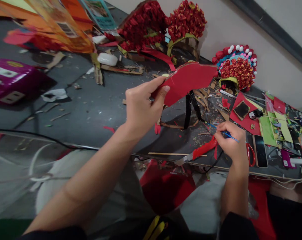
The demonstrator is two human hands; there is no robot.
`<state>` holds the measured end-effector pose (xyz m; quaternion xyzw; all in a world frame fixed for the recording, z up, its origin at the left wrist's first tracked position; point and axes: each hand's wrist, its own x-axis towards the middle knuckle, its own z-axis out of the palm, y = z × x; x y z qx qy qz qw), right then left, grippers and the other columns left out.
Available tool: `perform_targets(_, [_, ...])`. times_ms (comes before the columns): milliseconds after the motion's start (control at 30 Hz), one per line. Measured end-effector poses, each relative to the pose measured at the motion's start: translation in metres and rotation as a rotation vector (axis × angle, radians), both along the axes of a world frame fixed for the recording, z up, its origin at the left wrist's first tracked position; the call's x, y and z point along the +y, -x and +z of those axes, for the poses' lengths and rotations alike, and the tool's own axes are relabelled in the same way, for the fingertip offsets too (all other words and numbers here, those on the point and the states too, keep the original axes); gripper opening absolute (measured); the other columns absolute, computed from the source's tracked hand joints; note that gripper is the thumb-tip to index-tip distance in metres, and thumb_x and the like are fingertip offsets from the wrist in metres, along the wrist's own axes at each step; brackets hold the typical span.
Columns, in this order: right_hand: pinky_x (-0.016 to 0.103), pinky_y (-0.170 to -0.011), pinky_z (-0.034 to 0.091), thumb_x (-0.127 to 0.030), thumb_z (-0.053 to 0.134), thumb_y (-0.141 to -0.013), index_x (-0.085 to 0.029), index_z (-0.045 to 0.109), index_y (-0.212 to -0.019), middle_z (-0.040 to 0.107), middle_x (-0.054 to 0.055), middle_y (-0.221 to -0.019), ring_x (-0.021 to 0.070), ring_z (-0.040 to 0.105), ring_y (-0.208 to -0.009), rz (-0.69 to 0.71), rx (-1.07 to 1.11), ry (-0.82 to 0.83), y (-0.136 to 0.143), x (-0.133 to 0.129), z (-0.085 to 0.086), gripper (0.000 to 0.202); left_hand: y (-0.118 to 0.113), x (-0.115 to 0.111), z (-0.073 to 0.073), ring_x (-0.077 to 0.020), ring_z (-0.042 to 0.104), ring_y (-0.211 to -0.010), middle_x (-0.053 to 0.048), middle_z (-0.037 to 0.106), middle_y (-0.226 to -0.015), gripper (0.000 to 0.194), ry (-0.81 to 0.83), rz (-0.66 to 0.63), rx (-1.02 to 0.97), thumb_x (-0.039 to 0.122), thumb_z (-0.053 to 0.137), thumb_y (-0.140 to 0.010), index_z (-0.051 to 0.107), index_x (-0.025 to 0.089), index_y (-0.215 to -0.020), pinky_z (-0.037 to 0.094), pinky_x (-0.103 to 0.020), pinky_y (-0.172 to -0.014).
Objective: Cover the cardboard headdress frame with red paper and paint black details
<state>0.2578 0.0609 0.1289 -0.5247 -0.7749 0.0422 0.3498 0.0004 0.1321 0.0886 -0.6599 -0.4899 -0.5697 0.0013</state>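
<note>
My left hand (144, 106) pinches the edge of a red cardboard piece (190, 78) between thumb and fingers, holding it up above the table. Two black strips (188, 111) hang below the cardboard, beside a bent brown cardboard band (173, 126). Closed around a thin blue paintbrush (227, 134) is my right hand (232, 141). The brush tip meets or nearly meets the lower end of one black strip; I cannot tell which. Just below lies a red-handled cutter (203, 150) with its blade out.
Red flower-covered headpieces (187, 20) stand along the wall. A purple power strip (13, 81) sits at left. Toward the right are a small dark bottle (255, 114), a phone (260, 151) and red scissors (251, 155). Cardboard scraps litter the grey table (91, 110). Another person sits at far right.
</note>
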Motion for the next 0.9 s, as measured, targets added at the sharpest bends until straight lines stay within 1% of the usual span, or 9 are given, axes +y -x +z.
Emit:
perform_targets(133, [0.032,-0.074,0.06,-0.014,0.059,-0.081,-0.024,0.064,-0.076,0.076,0.001,-0.085,0.0171,0.073,-0.081,0.002,0.065,-0.05,0.0033,0.0001,0.0002,0.012,-0.0004,-0.0003,0.0004,-0.0088,0.063,-0.069,-0.002,0.073,-0.087,0.03,0.006,-0.002,-0.003,0.031,0.054,-0.097,0.072,0.011,-0.111,0.05,-0.016,-0.067])
perform_targets(267, [0.034,-0.082,0.061,-0.016,0.058,-0.087,-0.024,0.067,-0.084,0.078,0.002,-0.096,0.0176,0.075,-0.09,0.069,0.069,-0.047,0.007,0.0034,-0.004,0.012,-0.0012,-0.0006,0.001,-0.0084,0.063,-0.067,-0.002,0.073,-0.085,0.03,-0.015,0.003,0.0,0.029,0.054,-0.096,0.072,0.01,-0.11,0.048,-0.016,-0.064])
perform_targets(400, [0.033,-0.077,0.061,-0.012,0.058,-0.082,-0.024,0.065,-0.077,0.077,0.001,-0.087,0.018,0.074,-0.083,0.054,0.011,-0.029,0.005,0.0031,-0.0031,0.014,-0.0007,-0.0003,0.0013,-0.0095,0.065,-0.071,-0.004,0.073,-0.088,0.03,0.012,0.001,-0.01,0.027,0.055,-0.096,0.072,0.008,-0.111,0.049,-0.016,-0.067])
perform_targets(467, [0.032,-0.072,0.06,-0.011,0.059,-0.077,-0.024,0.063,-0.072,0.074,0.0,-0.078,0.0175,0.073,-0.076,0.034,-0.016,-0.029,0.0036,0.0012,-0.0004,0.015,-0.0004,0.0001,0.0012,-0.0091,0.064,-0.069,-0.003,0.073,-0.087,0.03,0.011,-0.002,-0.008,0.028,0.055,-0.096,0.073,0.009,-0.11,0.049,-0.016,-0.066])
perform_targets(533, [0.031,-0.068,0.06,-0.011,0.059,-0.075,-0.024,0.062,-0.07,0.072,-0.001,-0.073,0.0167,0.071,-0.072,0.019,-0.021,-0.045,0.0035,-0.0006,0.0019,0.015,-0.0002,0.0004,0.0011,-0.009,0.063,-0.067,-0.002,0.073,-0.085,0.03,0.001,-0.003,-0.004,0.029,0.054,-0.095,0.073,0.011,-0.11,0.049,-0.016,-0.065])
perform_targets(600, [0.031,-0.069,0.06,-0.012,0.059,-0.077,-0.024,0.063,-0.072,0.073,-0.001,-0.076,0.0165,0.072,-0.073,0.012,-0.002,-0.069,0.0051,-0.0012,0.0027,0.014,-0.0002,0.0003,0.0011,-0.0093,0.063,-0.068,-0.002,0.073,-0.086,0.031,0.009,-0.001,-0.007,0.031,0.054,-0.095,0.073,0.012,-0.111,0.049,-0.017,-0.065])
perform_targets(733, [0.034,-0.08,0.062,-0.016,0.058,-0.086,-0.025,0.067,-0.083,0.078,0.001,-0.093,0.0175,0.075,-0.088,0.055,0.027,-0.084,0.0095,0.0014,-0.0007,0.013,-0.0004,-0.0003,0.0017,-0.0104,0.066,-0.072,-0.003,0.073,-0.088,0.031,0.038,-0.002,-0.025,0.032,0.054,-0.096,0.073,0.011,-0.11,0.051,-0.017,-0.069])
perform_targets(800, [0.034,-0.081,0.062,-0.016,0.058,-0.087,-0.025,0.068,-0.084,0.078,0.001,-0.094,0.0177,0.075,-0.089,0.073,0.024,-0.074,0.0101,0.0028,-0.003,0.014,-0.0003,-0.0002,0.0019,-0.0104,0.066,-0.073,-0.003,0.074,-0.09,0.031,0.035,-0.01,-0.03,0.031,0.054,-0.096,0.073,0.01,-0.11,0.051,-0.017,-0.069])
perform_targets(900, [0.033,-0.077,0.062,-0.014,0.058,-0.083,-0.024,0.067,-0.078,0.077,0.0,-0.086,0.0172,0.075,-0.082,0.064,0.02,-0.046,0.0086,0.0029,-0.004,0.014,-0.0001,0.0004,0.0019,-0.0108,0.067,-0.075,-0.003,0.074,-0.092,0.03,0.019,-0.022,-0.032,0.029,0.055,-0.095,0.072,0.01,-0.112,0.052,-0.017,-0.07])
